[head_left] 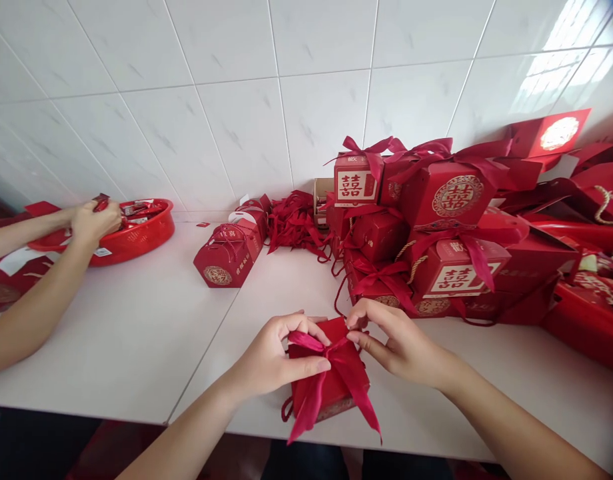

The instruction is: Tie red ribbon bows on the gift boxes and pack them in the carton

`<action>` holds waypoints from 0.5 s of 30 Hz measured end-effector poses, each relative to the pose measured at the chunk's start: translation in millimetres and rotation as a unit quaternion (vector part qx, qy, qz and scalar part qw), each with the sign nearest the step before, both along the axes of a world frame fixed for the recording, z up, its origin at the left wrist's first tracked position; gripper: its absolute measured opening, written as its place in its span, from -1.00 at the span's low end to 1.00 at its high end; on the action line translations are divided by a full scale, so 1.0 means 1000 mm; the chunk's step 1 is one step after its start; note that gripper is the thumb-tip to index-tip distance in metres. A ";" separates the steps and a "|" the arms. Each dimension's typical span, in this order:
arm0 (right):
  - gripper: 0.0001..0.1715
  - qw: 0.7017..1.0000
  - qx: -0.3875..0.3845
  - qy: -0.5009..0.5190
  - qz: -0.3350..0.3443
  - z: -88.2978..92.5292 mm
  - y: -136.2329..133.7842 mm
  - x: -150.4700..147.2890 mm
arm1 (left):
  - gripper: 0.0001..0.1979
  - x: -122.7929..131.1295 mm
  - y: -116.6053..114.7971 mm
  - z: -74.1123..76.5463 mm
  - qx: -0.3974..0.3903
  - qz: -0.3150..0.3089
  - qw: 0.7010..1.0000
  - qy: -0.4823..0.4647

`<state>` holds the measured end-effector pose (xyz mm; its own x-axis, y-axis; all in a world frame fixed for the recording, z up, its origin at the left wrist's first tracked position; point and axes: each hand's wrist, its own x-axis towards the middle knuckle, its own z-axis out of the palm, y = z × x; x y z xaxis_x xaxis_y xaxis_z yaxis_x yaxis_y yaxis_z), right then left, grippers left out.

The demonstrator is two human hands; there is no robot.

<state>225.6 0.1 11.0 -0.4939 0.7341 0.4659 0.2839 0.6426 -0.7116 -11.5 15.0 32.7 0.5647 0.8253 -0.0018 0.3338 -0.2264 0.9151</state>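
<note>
A small red gift box [331, 395] lies near the front edge of the white table [136, 333]. A dark pink ribbon bow [342, 367] sits on its top, with two long tails trailing toward me. My left hand [274, 357] is closed, pinching the left loop of the bow against the box. My right hand [394, 340] is closed too, its thumb and fingers pinching the ribbon at the box's upper right corner.
A pile of finished red boxes with bows [436, 247] fills the right of the table. Loose red ribbons [296, 223] and a handled red box [231, 250] lie behind. At far left another person's hands [94, 223] hold something over a red basket [136, 233].
</note>
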 end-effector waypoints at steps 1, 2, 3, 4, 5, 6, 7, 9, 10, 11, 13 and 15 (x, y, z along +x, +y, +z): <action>-0.85 1.000 -0.006 -0.001 0.002 0.000 0.000 0.000 | -0.80 0.000 0.000 0.000 -0.005 -0.002 1.000 -0.003; -0.79 1.000 -0.012 -0.004 0.003 0.000 0.000 0.000 | -0.80 0.001 -0.001 0.001 -0.010 0.000 1.000 -0.005; -0.74 1.000 -0.018 -0.009 0.005 -0.001 0.000 0.000 | -0.80 0.002 -0.002 0.000 -0.016 0.008 1.000 -0.004; -0.74 1.000 -0.023 -0.013 0.006 -0.002 0.000 0.000 | -0.79 0.004 -0.003 0.000 -0.023 0.021 0.999 -0.001; -0.77 1.000 -0.026 -0.014 0.005 -0.003 0.001 0.001 | -0.77 0.006 -0.004 -0.001 -0.029 0.038 0.999 0.004; -0.82 1.000 -0.026 -0.013 0.003 -0.004 0.002 0.001 | -0.75 0.008 -0.005 -0.001 -0.033 0.055 0.998 0.008; -0.85 1.000 -0.025 -0.008 -0.001 -0.006 0.002 0.001 | -0.74 0.010 -0.006 -0.002 -0.034 0.070 0.997 0.010; -0.83 1.000 -0.022 0.010 -0.010 -0.008 0.002 0.000 | -0.76 0.014 -0.007 -0.003 -0.030 0.084 0.996 0.006; -0.82 0.999 -0.023 0.020 -0.018 -0.008 0.002 0.000 | -0.78 0.015 -0.008 -0.004 -0.024 0.084 0.996 0.002; -0.81 0.999 -0.026 0.029 -0.024 -0.009 0.002 0.000 | -0.80 0.016 -0.008 -0.005 -0.018 0.082 0.996 -0.001; -0.78 0.998 -0.033 0.037 -0.032 -0.009 0.001 -0.001 | -0.83 0.016 -0.008 -0.008 -0.008 0.077 0.997 -0.005; -0.75 0.998 -0.031 0.032 -0.038 -0.009 0.001 -0.001 | -0.85 0.015 -0.007 -0.010 -0.001 0.073 0.997 -0.008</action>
